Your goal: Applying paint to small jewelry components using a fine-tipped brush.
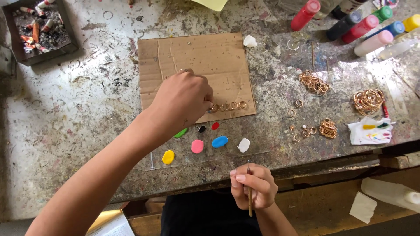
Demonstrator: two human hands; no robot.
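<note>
My left hand (pixel 186 98) is mid-frame over the cardboard square (pixel 197 65), fingers pinched down narrow at the left end of a row of gold rings (pixel 229 105). Can't tell if the fingertips actually grip a ring; the hand hides the contact point. The rings are small, thin, shiny gold loops, four visible, lying flat and touching side by side along the cardboard's lower edge, just right of centre.

My right hand (pixel 253 185) is at lower centre, off the table (pixel 65 131) edge, closed around a thin paintbrush (pixel 250 192) held upright, tip pointing up the frame.

Just below the cardboard sits a clear sheet (pixel 262 144) used as a palette, with paint blobs: green, black and red dots near the cardboard; yellow (pixel 168 157), pink (pixel 197 146), blue (pixel 219 141) and white (pixel 243 145) ovals nearer to me.

Right of centre: loose gold rings (pixel 299 103) scattered singly, a pile of linked gold rings (pixel 314 82) and a bundle of larger gold hoops (pixel 368 100). Beside it lies a paint-stained white cloth (pixel 369 131).

Upper right: paint bottles (pixel 363 28) lying on their sides, caps red, black, pink, green, blue, yellow.

Upper left: a square tray (pixel 41 30) full of ash and cigarette butts. The table top is heavily paint-spattered.
</note>
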